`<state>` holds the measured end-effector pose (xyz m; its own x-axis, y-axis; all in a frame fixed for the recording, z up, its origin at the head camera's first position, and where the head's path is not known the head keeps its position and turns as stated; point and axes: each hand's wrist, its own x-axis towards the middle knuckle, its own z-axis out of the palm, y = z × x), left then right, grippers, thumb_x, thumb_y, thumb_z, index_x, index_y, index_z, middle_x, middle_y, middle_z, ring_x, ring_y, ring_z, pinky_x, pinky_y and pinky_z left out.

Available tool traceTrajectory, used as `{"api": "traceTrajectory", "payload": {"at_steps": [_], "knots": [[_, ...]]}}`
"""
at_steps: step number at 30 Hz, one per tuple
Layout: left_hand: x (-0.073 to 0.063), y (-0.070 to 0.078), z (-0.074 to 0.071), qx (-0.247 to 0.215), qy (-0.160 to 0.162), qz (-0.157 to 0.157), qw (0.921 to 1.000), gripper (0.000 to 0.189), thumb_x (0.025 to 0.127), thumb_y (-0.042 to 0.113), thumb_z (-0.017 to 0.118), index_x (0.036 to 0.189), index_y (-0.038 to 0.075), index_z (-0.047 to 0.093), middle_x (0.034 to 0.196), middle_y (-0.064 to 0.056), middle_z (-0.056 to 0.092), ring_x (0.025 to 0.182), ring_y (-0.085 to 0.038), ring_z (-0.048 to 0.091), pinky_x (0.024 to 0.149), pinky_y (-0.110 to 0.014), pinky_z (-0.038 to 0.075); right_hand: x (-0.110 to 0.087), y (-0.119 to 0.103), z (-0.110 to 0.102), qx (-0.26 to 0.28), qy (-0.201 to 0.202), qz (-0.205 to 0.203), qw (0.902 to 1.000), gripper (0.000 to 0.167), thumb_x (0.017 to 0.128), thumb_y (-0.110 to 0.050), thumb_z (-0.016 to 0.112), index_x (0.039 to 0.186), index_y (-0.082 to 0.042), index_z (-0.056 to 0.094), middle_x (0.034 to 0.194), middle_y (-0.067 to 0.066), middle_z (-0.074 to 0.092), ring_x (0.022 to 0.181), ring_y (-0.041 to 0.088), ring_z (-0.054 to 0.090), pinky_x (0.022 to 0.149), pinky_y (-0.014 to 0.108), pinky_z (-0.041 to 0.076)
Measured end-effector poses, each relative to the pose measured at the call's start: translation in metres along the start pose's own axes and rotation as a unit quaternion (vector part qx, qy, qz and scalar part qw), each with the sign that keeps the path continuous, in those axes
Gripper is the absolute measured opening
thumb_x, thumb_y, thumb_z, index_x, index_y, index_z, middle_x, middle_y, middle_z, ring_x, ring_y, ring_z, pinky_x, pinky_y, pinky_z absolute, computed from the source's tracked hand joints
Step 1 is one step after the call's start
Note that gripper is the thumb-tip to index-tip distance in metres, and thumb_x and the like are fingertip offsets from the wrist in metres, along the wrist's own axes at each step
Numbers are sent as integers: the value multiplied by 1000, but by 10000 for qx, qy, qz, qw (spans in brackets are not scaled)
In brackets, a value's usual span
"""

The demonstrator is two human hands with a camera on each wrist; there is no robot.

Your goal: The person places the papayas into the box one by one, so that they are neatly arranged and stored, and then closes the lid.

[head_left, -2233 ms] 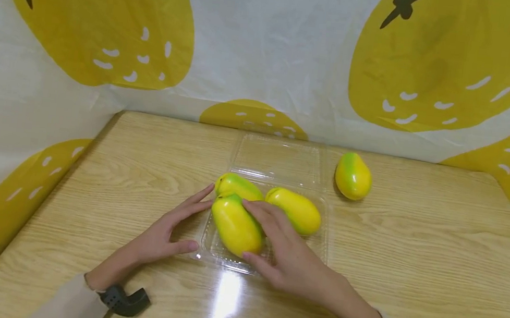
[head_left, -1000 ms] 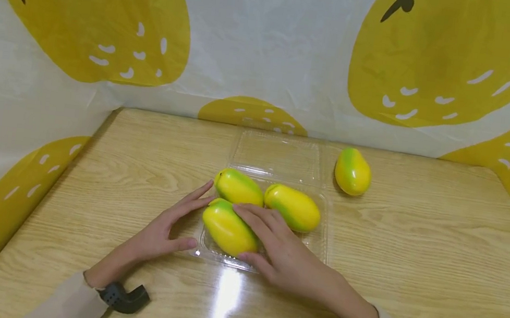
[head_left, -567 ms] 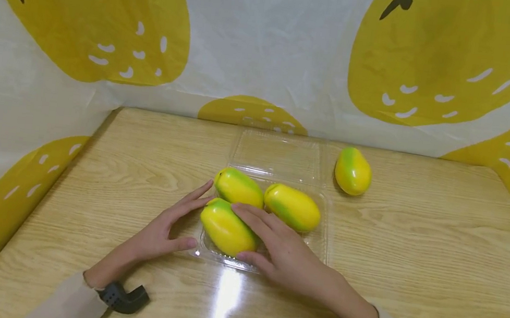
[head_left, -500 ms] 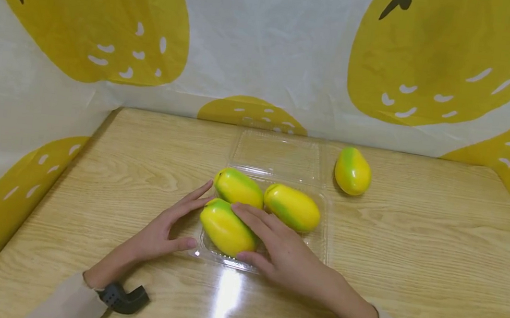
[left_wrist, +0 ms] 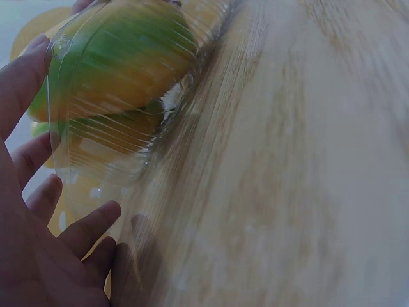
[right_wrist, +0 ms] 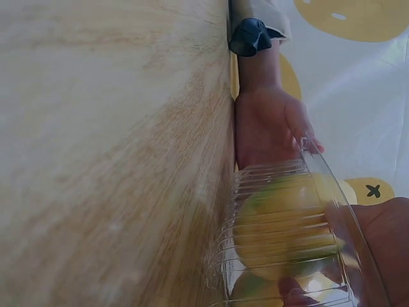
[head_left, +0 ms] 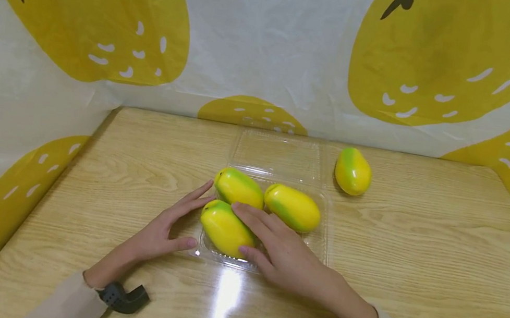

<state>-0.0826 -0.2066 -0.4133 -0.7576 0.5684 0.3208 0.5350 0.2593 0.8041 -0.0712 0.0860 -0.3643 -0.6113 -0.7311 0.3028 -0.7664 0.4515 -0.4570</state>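
In the head view a clear plastic clamshell box (head_left: 322, 250) lies with its lid folded back. My right hand (head_left: 289, 252) grips a yellow-green papaya (head_left: 226, 231) at the box's front left, fingers on its far side and thumb near its front end. Behind it in the box lie a second papaya (head_left: 239, 187) and, to the right, a third papaya (head_left: 294, 208). My left hand (head_left: 159, 232) is spread along the box's left side, its fingertips at the rim. The left wrist view shows its fingers (left_wrist: 32, 157) against the clear wall; the right palm is hidden.
Another papaya (head_left: 353, 172) rests on the wooden table (head_left: 416, 240), right of the clear lid (head_left: 279, 154). A white cloth (head_left: 269, 34) with big yellow fruit prints stands behind and at the left. Black wrist mounts (head_left: 124, 299) sit on both wrists.
Since the earliest frame, my right hand has shifted the front papaya left and down, off the one behind it. Most recently it tipped slightly and my right thumb rose a little. The left hand stayed.
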Motion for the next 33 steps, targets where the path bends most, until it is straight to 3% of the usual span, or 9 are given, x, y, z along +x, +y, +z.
{"api": "traceTrajectory", "payload": {"at_steps": [25, 33], "knots": [[0, 1, -2, -2, -19, -53, 10000, 71, 87, 28, 69, 148, 16, 36, 160, -4, 12, 145, -27, 11, 107, -64, 11, 2, -2, -2, -67, 87, -66, 9999, 65, 94, -31, 62, 150, -20, 31, 148, 0, 35, 131, 19, 38, 106, 42, 34], [-1, 0, -2, 25, -52, -76, 10000, 72, 85, 25, 70, 148, 16, 36, 160, -3, 12, 145, -27, 10, 107, -64, 11, 1, -5, -9, -31, 7, 200, 9998, 67, 92, -32, 64, 150, -21, 31, 149, -2, 35, 134, 16, 35, 107, 38, 33]]}}
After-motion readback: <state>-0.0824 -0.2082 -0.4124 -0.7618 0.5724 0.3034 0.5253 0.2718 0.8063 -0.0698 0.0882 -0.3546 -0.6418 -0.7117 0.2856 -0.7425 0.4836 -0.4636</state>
